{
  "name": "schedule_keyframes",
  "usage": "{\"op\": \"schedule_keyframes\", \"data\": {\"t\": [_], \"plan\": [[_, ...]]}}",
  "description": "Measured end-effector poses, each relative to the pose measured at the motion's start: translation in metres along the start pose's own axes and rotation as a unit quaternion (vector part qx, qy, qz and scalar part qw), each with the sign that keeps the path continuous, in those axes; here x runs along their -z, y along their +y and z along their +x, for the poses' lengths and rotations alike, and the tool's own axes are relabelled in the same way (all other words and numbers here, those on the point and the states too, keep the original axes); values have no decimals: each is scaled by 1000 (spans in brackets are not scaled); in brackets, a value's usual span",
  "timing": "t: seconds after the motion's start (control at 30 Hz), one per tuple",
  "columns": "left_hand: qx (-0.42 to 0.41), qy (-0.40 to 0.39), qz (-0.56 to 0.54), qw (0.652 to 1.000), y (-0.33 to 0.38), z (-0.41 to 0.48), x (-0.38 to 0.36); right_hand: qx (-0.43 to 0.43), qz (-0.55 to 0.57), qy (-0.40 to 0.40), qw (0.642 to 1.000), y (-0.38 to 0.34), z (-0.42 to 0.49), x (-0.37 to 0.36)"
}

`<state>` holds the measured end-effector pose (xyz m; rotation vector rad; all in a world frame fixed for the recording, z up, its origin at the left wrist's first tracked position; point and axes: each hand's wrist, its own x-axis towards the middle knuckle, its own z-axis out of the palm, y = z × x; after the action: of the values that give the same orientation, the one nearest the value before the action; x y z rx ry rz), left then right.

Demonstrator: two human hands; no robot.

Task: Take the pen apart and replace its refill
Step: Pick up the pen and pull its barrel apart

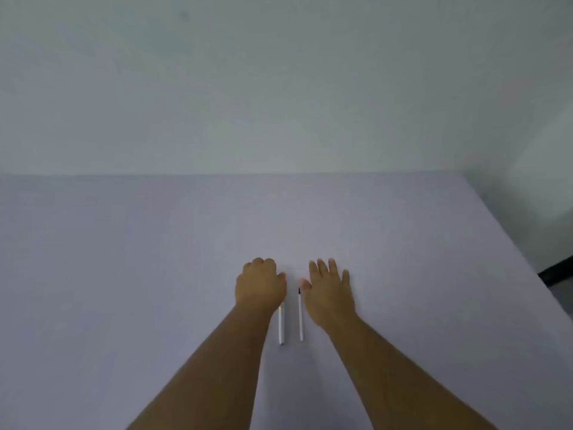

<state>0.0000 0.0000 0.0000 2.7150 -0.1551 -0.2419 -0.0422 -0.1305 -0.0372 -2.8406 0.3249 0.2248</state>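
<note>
A white pen [281, 325] lies on the pale table, pointing away from me; its far end is hidden under my left hand [259, 285]. That hand is curled with fingers closed over the pen's far part; I cannot tell whether it grips the pen. A thin white refill [300, 318] with a dark far tip lies parallel, just right of the pen. My right hand [330, 293] rests flat beside the refill, fingers spread, thumb close to the dark tip.
The table [155, 259] is a plain light grey-lilac surface reaching to a pale wall [279, 88]. Its right edge [508, 231] runs diagonally, with dark floor beyond at the far right.
</note>
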Motion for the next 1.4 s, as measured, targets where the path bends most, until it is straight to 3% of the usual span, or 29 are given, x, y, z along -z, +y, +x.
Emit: {"op": "schedule_keyframes", "data": {"t": [0.17,0.3,0.47,0.57,0.7,0.83,0.97,1.0,1.1,1.13,1.4], "plan": [[104,-111,-50,987,-19,-7,-47,2,-2,-32,1000,6,-7,-39],[152,-130,-84,976,-27,-8,-68,12,5,-41,999,13,-9,-57],[155,-126,-136,970,-28,-8,-80,10,61,38,997,17,-8,-61],[115,-113,-169,972,-26,-8,-80,-48,156,52,985,5,-3,-54],[70,-107,-209,970,-27,-7,-74,-170,341,-14,924,-11,13,-40],[39,-149,-209,966,-26,-3,-69,-206,424,-50,880,-8,21,-26],[5,-195,-147,970,-30,0,-65,-294,497,-11,816,7,26,-23],[6,-200,-136,970,-34,-2,-65,-293,475,-3,830,16,27,-21],[32,-179,-157,971,-46,-7,-64,-194,265,-54,943,37,21,-18],[37,-166,-163,972,-48,-8,-62,-169,203,-78,961,38,18,-20],[23,-135,-180,974,-40,-9,-57,-149,99,-95,979,37,10,-31]]}}
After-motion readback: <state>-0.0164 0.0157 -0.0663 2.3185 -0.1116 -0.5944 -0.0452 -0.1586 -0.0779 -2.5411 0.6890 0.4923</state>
